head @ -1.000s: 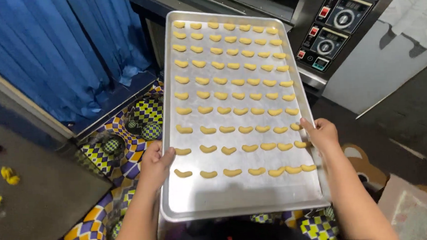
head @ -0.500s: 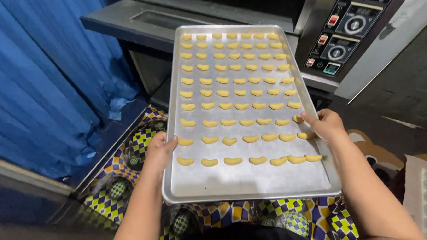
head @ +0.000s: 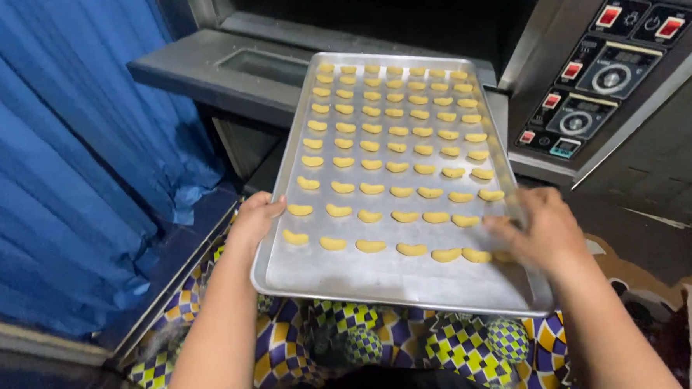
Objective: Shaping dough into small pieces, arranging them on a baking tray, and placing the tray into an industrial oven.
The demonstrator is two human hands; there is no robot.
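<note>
Between your two hands sits the long rectangular silver metal baking tray [head: 381, 275], held in the air in front of the dark open oven [head: 370, 22], long axis running away from you, far short end pointing toward the oven mouth and tilted slightly right. Your left hand [head: 255, 220] grips the tray's left long edge near the close end, thumb over the rim, fingers below out of sight. Your right hand [head: 546, 228] clasps the right long edge at about the same depth, fingers curled over the rim, a bit blurred. Neat rows of small yellow crescent-shaped dough pieces [head: 394, 146] cover the tray, most crescents lying crosswise to its long axis; the near strip of the tray is bare metal. The oven's grey drop-down door [head: 224, 71] sticks out flat at the left, just under the tray's far left corner; whether they touch, can't tell. Black control panel with red switches and round dials [head: 597, 74] is to the right of the tray. Blue pleated curtain [head: 64, 152] hangs at far left. Purple-yellow-white checkered patterned cloth [head: 415, 343] shows below the tray.
</note>
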